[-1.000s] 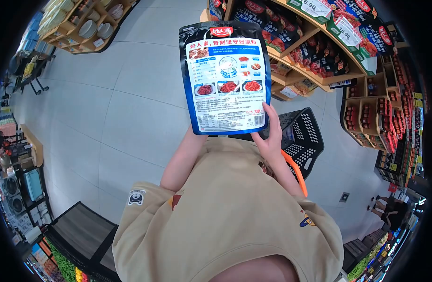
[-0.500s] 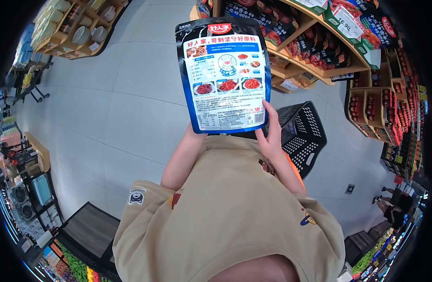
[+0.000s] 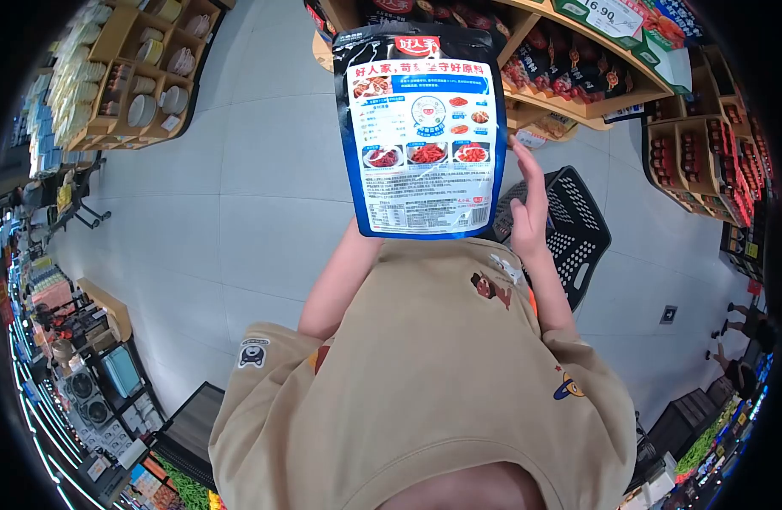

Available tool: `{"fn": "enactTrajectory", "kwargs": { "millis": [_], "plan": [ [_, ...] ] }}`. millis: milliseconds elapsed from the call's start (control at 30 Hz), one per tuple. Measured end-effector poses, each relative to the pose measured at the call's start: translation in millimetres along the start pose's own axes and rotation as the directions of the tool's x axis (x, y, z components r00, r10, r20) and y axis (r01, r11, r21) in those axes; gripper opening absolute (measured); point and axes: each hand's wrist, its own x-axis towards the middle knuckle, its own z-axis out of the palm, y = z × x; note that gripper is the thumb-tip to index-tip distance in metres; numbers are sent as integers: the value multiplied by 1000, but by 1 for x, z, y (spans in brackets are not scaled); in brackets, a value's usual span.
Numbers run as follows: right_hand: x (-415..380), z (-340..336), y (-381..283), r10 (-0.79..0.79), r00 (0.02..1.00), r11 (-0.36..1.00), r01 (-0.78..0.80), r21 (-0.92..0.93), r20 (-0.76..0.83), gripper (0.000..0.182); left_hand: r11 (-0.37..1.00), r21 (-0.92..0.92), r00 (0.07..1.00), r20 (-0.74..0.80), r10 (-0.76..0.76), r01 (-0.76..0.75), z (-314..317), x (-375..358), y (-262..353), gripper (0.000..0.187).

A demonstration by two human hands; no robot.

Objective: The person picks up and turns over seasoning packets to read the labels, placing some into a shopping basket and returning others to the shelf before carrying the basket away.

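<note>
A black and blue food pouch (image 3: 425, 136) is held up in front of me, its white printed back panel facing me. Pictures of red dishes and blocks of small text cover that panel. My left forearm (image 3: 344, 276) runs up behind the pouch's lower left corner, where my left hand grips it, the fingers hidden. Beside the right edge is my right hand (image 3: 531, 204), fingers stretched upward and thumb apart, with the fingertips close to the pouch's side. Behind that hand, lower down, hangs a black perforated shopping basket (image 3: 569, 229).
Ahead and right, a wooden shelf (image 3: 595, 106) holds similar dark pouches under price tags. Another shelf unit (image 3: 701, 161) with red-lidded jars stands farther right. Bowls fill a wooden display (image 3: 144, 93) at upper left. Grey floor tiles (image 3: 255, 187) lie between; people's legs (image 3: 739, 327) show at far right.
The pouch has shifted slightly right and up in view. My right hand has come off its lower right corner and moved outward beside the edge. The surroundings have shifted as my head moved.
</note>
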Motion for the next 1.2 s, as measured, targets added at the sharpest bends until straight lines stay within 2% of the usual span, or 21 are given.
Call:
{"fn": "enactTrajectory", "kwargs": {
  "millis": [67,200,567,633,700,733,833,900,933,967,1033,1067,1133,1167,1200],
  "plan": [
    [8,-11,7,11,999,998,-14,-56,-47,58,999,-11,1000,-3,-30,30,5,6,-1,44],
    [26,-31,22,23,990,998,-31,-51,-141,48,997,-10,997,-19,-77,77,13,20,-8,44],
    [33,-80,43,57,949,984,-106,-142,-311,45,974,59,974,-63,-217,220,34,66,-34,45],
    [33,-91,48,61,943,966,-138,-219,-326,47,961,83,963,-80,-256,263,36,77,-40,47],
    [35,-101,49,75,940,945,-174,-277,-334,48,967,111,974,-35,-225,228,28,88,-46,46],
    [37,-102,45,84,944,925,-192,-327,-318,49,946,234,972,-119,-200,224,33,89,-44,45],
    [45,-128,52,118,940,884,-246,-398,-319,52,897,257,933,-104,-344,360,36,114,-52,44],
    [53,-152,62,184,936,889,-289,-356,-300,55,858,261,896,-96,-433,443,34,129,-59,45],
    [56,-163,64,307,915,890,-374,-262,-263,57,835,258,873,-96,-478,485,33,136,-64,45],
    [57,-170,77,312,918,911,-362,-199,-245,58,808,254,845,-98,-525,532,32,142,-69,45],
    [57,-191,93,487,872,873,-488,7,-49,53,748,239,783,-108,-613,619,27,156,-79,45],
    [54,-200,96,500,863,865,-501,3,-66,53,712,228,744,-116,-658,664,24,162,-86,45],
    [45,-216,98,522,852,844,-524,115,46,45,634,193,660,-122,-741,748,15,174,-100,46],
    [38,-225,90,555,830,781,-541,311,51,36,595,174,618,-134,-775,784,10,179,-106,46],
    [27,-232,88,559,829,782,-511,357,-36,36,552,160,573,-146,-806,818,6,182,-111,46]
  ]
}}
